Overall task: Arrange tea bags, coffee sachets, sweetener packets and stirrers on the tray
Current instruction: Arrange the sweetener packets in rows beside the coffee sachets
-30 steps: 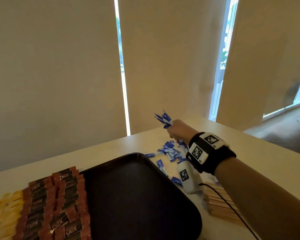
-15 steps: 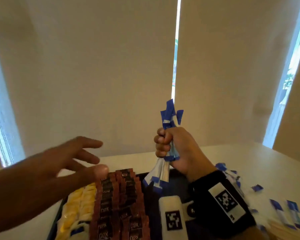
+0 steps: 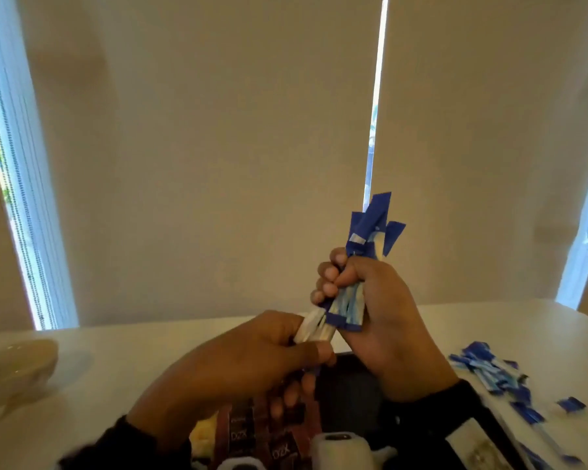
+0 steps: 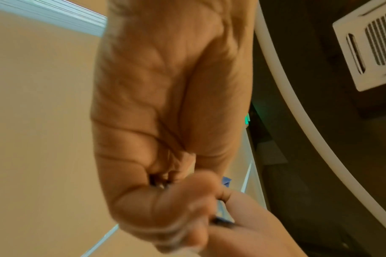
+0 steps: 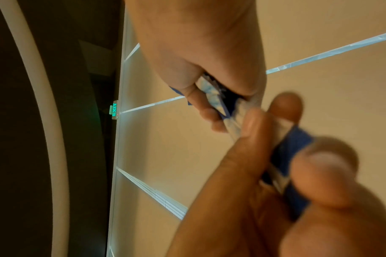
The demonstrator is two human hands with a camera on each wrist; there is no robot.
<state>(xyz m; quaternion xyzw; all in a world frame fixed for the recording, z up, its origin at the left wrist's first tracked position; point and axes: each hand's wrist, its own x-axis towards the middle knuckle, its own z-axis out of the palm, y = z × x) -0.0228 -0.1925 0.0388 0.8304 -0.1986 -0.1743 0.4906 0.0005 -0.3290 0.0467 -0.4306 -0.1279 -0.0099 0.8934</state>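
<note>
My right hand [image 3: 340, 283] grips a bunch of blue-and-white sweetener packets [image 3: 370, 228] upright above the black tray [image 3: 350, 388]. My left hand [image 3: 306, 347] holds the lower white ends of the same bunch between thumb and fingers. The right wrist view shows the right hand [image 5: 209, 97] around the packets [image 5: 214, 92], with the left hand's fingers [image 5: 253, 139] on their blue ends. In the left wrist view the left hand [image 4: 165, 191] is curled and a blue corner of the packets [image 4: 226, 180] peeks out. Brown coffee sachets [image 3: 252, 432] and yellow tea bags [image 3: 204, 432] lie on the tray's left part.
A loose heap of blue sweetener packets [image 3: 489, 371] lies on the white table [image 3: 116, 368] to the right of the tray. A pale glossy object [image 3: 14, 364] sits at the far left. Beige blinds [image 3: 218, 164] close off the back.
My right hand carried the bunch from the heap on the right to above the tray. My left hand came in from the left and took hold of the bunch's lower end.
</note>
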